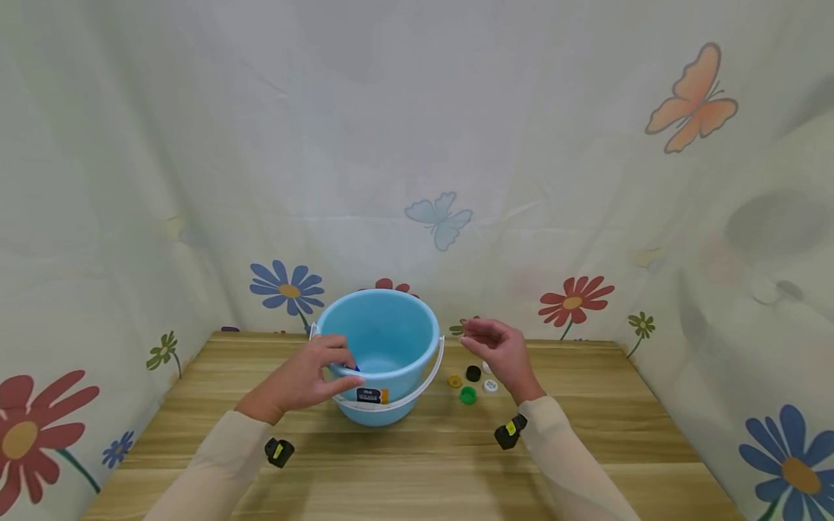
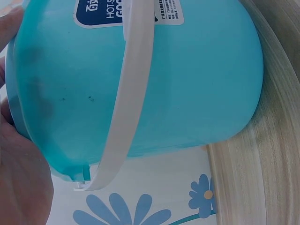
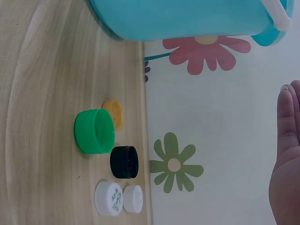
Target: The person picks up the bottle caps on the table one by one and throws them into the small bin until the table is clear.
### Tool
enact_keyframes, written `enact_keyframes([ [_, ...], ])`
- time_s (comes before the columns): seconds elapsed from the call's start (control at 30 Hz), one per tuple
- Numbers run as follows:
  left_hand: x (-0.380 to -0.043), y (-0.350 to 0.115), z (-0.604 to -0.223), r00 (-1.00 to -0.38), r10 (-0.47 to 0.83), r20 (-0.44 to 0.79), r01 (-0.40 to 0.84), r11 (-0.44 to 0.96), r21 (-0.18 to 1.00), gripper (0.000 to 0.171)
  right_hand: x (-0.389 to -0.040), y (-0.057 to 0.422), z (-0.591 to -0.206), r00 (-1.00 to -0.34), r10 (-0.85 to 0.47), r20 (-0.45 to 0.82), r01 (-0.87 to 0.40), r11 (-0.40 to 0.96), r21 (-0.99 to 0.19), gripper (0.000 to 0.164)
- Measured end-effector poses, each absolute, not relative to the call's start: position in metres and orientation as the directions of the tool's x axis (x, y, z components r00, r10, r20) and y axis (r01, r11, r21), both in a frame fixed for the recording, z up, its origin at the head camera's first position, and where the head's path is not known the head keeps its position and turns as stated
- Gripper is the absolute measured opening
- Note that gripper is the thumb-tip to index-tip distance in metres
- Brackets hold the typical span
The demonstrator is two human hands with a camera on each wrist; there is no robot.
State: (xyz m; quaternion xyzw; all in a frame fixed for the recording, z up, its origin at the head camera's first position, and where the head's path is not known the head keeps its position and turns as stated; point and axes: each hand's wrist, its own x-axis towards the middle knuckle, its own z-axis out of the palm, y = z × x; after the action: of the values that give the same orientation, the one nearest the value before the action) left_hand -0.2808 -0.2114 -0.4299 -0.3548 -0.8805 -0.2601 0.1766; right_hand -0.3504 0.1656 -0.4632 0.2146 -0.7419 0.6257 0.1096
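Observation:
A light blue bucket (image 1: 402, 387) with a white handle (image 1: 426, 380) stands upright on the wooden table. My left hand (image 1: 313, 373) grips its near-left rim, the thumb outside and the fingers over the inside. A small dark blue piece (image 1: 352, 368) shows by those fingertips, mostly hidden. To the right of the bucket, my right hand (image 1: 500, 351) hovers in the air with loosely extended fingers and nothing in it. Below it lie bottle caps: a green cap (image 3: 93, 131), a yellow cap (image 3: 113, 112), a black cap (image 3: 124, 162) and two white caps (image 3: 108, 198).
The wooden table (image 1: 365, 470) ends at the back against a hanging cloth (image 1: 365, 145) printed with flowers and butterflies. The bucket's handle hangs down across its front, over a dark label (image 1: 368, 395). Small black cameras (image 1: 279, 452) sit at both wrists.

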Motion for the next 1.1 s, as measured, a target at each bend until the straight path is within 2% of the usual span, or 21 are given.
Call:
enact_keyframes([
  [0.47, -0.280, -0.212, -0.429, -0.682, 0.532, 0.502, 0.718, 0.615, 0.326, 0.014, -0.351, 0.174, -0.480, -0.871, -0.162, 0.464, -0.484, 0.122, -0.867, 0.041],
  [0.83, -0.277, -0.210, -0.426, -0.695, 0.527, 0.489, 0.708, 0.618, 0.342, 0.014, -0.353, 0.184, -0.496, -0.906, -0.122, 0.406, -0.422, 0.154, -0.894, 0.039],
  [1.1, -0.277, -0.210, -0.426, -0.700, 0.523, 0.486, 0.704, 0.619, 0.347, 0.015, -0.353, 0.190, -0.503, -0.929, -0.095, 0.356, -0.368, 0.166, -0.915, 0.048],
])
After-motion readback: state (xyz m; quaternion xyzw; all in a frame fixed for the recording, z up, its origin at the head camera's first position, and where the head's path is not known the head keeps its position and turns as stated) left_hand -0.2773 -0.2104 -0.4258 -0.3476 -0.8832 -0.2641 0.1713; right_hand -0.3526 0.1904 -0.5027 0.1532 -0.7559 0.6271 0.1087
